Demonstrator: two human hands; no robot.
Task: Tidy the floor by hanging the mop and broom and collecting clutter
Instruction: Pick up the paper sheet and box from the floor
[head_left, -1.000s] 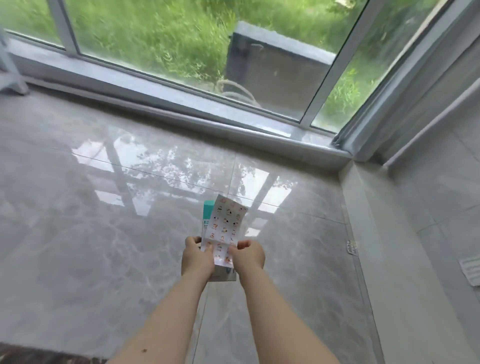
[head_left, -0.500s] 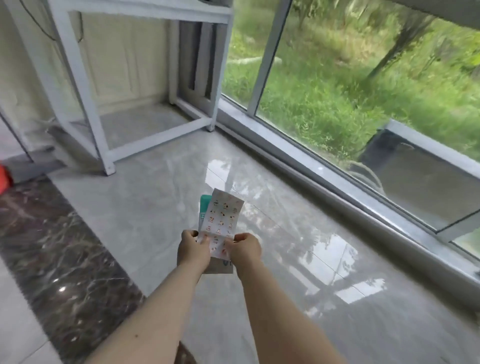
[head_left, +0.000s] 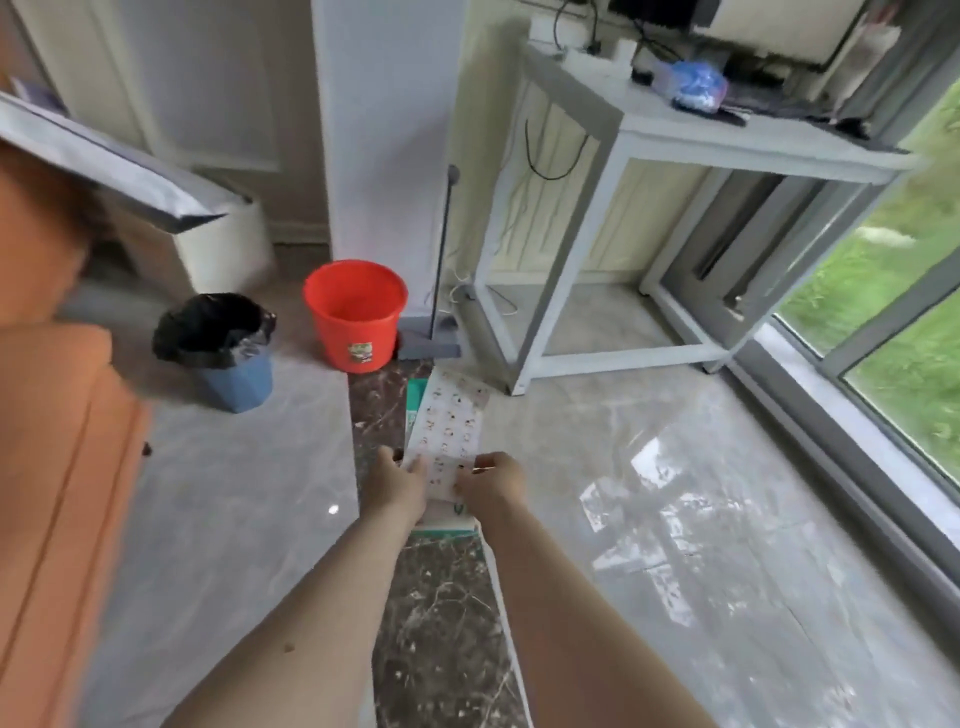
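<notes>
A white patterned paper sheet (head_left: 451, 431) lies on top of a green and white packet (head_left: 417, 395), and I hold both out in front of me over the floor. My left hand (head_left: 397, 480) grips their lower left edge and my right hand (head_left: 491, 480) pinches the lower right edge. A mop (head_left: 439, 270) with a grey flat head leans upright against the white pillar (head_left: 387, 124) ahead. Beyond my hands to the left stands a blue bin (head_left: 236, 371) lined with a black bag.
A red bucket (head_left: 356, 312) stands beside the mop. A white metal table (head_left: 675, 145) with cables and a blue bag on top is at the right back. Glass window wall (head_left: 893, 312) runs along the right. An orange surface (head_left: 57, 467) fills the left edge.
My view has swung left from the window to the room's corner with the bin, bucket and mop. Both hands keep hold of the sheet and packet.
</notes>
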